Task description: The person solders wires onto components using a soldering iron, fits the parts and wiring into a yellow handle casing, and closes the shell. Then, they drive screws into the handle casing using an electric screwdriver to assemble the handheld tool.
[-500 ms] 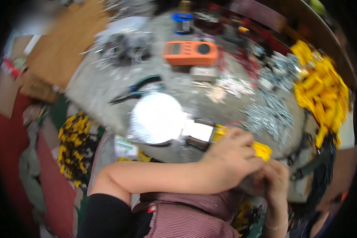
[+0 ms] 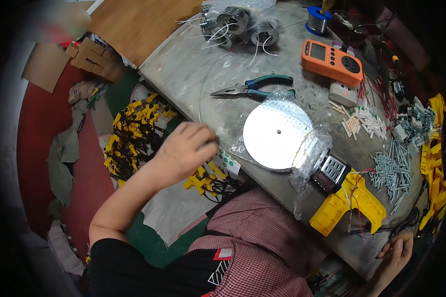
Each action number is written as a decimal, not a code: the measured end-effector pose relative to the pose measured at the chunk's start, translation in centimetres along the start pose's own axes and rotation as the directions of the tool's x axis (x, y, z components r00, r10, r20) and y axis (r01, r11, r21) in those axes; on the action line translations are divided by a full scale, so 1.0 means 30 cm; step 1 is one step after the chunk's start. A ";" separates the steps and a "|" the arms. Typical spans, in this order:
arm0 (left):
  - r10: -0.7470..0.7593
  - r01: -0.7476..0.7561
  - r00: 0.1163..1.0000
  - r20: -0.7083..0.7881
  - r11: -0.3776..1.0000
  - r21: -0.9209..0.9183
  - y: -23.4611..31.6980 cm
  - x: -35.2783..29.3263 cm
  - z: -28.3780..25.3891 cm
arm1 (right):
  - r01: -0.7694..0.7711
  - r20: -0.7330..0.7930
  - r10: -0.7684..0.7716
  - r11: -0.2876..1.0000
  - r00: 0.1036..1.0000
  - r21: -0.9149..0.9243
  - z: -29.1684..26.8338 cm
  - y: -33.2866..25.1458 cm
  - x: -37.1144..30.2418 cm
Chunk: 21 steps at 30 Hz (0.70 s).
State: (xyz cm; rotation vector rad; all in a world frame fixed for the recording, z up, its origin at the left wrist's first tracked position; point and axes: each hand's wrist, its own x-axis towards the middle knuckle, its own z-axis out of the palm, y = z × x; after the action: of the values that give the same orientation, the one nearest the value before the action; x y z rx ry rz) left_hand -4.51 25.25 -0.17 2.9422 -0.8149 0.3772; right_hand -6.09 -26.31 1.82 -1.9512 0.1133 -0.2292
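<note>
My left hand (image 2: 187,149) is over the near-left table edge, fingers curled in; whether anything is inside them is hidden. Below it lie yellow plastic parts with black cords (image 2: 203,180). My right hand (image 2: 397,253) is low at the table's right corner beside a black cord (image 2: 399,228), fingers loosely apart with no clear hold on anything. Between the hands, untouched, rests a yellow handle shell (image 2: 327,213), its hollow side up with red and white wires showing. It adjoins a slotted metal motor housing (image 2: 330,171) and a round silver disc (image 2: 277,136) partly wrapped in bubble film.
Needle-nose pliers (image 2: 262,86), an orange meter (image 2: 332,62) and a solder spool (image 2: 318,21) lie farther back. Screws (image 2: 394,173) and yellow shells (image 2: 436,168) are at right. Wired metal motors (image 2: 233,22) sit at the far edge; corded yellow parts (image 2: 134,133) are heaped at left.
Both hands have let go of the yellow handle shell. My left hand has moved left to the table edge, my right hand right and down. The whole view has turned and shifted.
</note>
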 end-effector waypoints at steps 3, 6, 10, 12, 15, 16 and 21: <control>0.071 -0.070 0.997 -0.026 0.996 0.054 -0.014 -0.031 0.016 | 0.077 0.049 -0.073 0.995 0.996 -0.068 0.074 -0.045 0.039; -0.039 0.034 0.998 -0.055 0.994 -0.100 -0.050 0.014 -0.071 | 0.104 0.127 -0.089 0.987 0.988 -0.119 0.095 -0.101 0.068; 0.093 -0.151 0.973 -0.210 0.948 -0.281 0.001 0.160 -0.119 | -0.019 0.160 0.032 0.997 0.987 -0.080 0.108 -0.146 0.180; 0.220 -0.241 0.970 -0.100 0.869 -0.431 0.097 0.265 -0.110 | 0.008 0.214 0.008 0.997 0.977 -0.074 0.147 -0.137 0.325; 0.290 -0.318 0.947 -0.136 0.802 -0.506 0.174 0.367 -0.042 | 0.166 0.170 -0.139 0.973 0.976 -0.159 0.235 -0.113 0.550; 0.283 -0.327 0.945 -0.167 0.763 -0.558 0.202 0.398 -0.029 | 0.266 0.166 -0.235 0.943 0.958 -0.199 0.256 -0.110 0.617; 0.208 -0.239 0.970 -0.122 0.758 -0.606 0.282 0.501 -0.004 | 0.466 0.227 -0.420 0.857 0.879 -0.219 0.477 -0.098 0.918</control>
State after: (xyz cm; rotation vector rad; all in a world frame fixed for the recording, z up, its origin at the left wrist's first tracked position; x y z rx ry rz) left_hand 3.60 10.53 3.70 2.2209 -1.0475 0.1438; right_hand 23.76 -17.36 2.21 -2.2408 -0.4521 -0.3629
